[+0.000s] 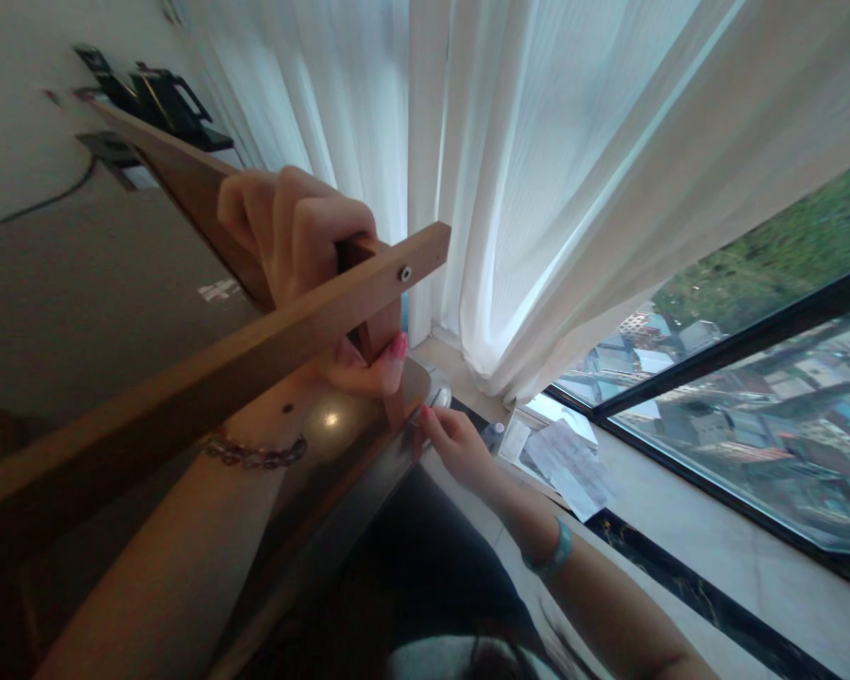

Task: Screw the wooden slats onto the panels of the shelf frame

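My left hand [304, 236] is closed around a wooden crosspiece [383, 316], fingers over the top and thumb below. A long wooden bar [269, 345] passes in front of that hand, running from the lower left to a free end, with a metal bolt head [405, 274] set near it. Lower and to the right, my right hand [460, 449] pinches with thumb and fingertips by the lower end of the wood. Whatever lies between those fingertips is too small to make out. A dark bead bracelet circles my left wrist, a green bangle my right.
Behind the wood is a dark tabletop [148, 264]; a black kettle [166, 99] stands at its far end. White curtains [524, 170] hang ahead. Papers [570, 463] lie on the sill below a black-framed window [737, 340] at the right. A cable [42, 212] runs along the left wall.
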`<action>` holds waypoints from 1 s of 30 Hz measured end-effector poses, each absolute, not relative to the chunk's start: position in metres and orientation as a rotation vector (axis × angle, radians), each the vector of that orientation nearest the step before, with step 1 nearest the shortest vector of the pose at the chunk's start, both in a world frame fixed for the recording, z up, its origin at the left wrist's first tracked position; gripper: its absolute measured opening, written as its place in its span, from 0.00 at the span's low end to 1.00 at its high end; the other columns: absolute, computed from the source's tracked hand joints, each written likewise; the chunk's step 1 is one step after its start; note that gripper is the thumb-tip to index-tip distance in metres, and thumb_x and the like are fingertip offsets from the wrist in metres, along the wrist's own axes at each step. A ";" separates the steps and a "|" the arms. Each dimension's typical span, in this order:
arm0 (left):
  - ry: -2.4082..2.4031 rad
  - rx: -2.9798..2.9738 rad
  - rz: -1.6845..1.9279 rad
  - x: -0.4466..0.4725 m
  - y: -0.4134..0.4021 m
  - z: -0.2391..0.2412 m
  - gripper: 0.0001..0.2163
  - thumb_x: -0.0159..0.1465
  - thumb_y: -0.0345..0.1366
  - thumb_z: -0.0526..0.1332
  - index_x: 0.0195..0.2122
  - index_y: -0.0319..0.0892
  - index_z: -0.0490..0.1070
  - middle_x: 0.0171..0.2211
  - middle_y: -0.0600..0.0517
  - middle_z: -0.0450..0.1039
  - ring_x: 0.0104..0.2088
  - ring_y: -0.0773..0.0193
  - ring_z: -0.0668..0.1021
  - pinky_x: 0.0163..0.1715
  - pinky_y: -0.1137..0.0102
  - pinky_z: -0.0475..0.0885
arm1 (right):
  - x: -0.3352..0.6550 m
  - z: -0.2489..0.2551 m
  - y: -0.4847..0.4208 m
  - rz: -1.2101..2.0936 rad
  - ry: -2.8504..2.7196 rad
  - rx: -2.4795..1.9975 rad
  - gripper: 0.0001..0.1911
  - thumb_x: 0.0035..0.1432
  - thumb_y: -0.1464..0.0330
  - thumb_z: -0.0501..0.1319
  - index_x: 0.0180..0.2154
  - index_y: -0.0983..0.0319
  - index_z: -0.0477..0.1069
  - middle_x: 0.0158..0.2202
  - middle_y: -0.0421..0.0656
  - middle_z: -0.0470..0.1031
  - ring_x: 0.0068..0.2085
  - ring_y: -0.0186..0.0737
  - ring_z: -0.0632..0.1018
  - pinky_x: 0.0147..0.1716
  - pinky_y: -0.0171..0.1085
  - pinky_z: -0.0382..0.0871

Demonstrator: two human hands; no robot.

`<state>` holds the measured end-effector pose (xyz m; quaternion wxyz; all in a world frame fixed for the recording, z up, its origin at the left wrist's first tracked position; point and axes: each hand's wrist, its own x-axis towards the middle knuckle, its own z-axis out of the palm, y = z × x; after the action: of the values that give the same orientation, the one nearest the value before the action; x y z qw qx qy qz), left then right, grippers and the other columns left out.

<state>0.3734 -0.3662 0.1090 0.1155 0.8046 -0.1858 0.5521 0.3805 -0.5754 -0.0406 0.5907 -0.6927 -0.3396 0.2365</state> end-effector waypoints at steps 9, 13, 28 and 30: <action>-0.512 2.303 1.853 0.377 -0.375 0.112 0.27 0.44 0.59 0.51 0.39 0.46 0.57 0.33 0.49 0.58 0.35 0.54 0.65 0.40 0.47 0.62 | 0.393 -0.061 -0.579 -0.149 -0.747 -1.870 0.27 0.53 0.49 0.65 0.47 0.59 0.65 0.37 0.43 0.76 0.30 0.36 0.73 0.30 0.37 0.68; -0.492 2.317 1.825 0.378 -0.375 0.111 0.27 0.44 0.59 0.51 0.39 0.46 0.58 0.33 0.49 0.58 0.36 0.53 0.65 0.40 0.47 0.62 | 0.409 -0.076 -0.579 -0.693 -1.103 -1.797 0.23 0.54 0.48 0.64 0.42 0.57 0.67 0.38 0.46 0.75 0.37 0.42 0.75 0.38 0.43 0.69; -0.553 2.379 1.846 0.379 -0.364 0.111 0.28 0.45 0.63 0.52 0.40 0.50 0.59 0.33 0.47 0.61 0.35 0.48 0.65 0.36 0.42 0.63 | 0.397 -0.062 -0.579 -0.681 -1.425 -2.008 0.20 0.69 0.61 0.52 0.25 0.59 0.66 0.22 0.39 0.68 0.26 0.33 0.67 0.28 0.37 0.53; -0.539 2.385 1.857 0.378 -0.364 0.111 0.29 0.45 0.64 0.51 0.41 0.49 0.59 0.33 0.47 0.61 0.35 0.48 0.65 0.36 0.41 0.64 | 0.388 -0.059 -0.577 -0.659 -1.338 -2.053 0.20 0.70 0.62 0.51 0.25 0.60 0.65 0.22 0.39 0.68 0.26 0.33 0.67 0.29 0.36 0.54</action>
<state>0.3783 -0.3643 0.1108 0.0356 0.7763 -0.1755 0.6043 0.3882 -0.5773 -0.0586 0.2974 -0.7724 -0.5035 -0.2478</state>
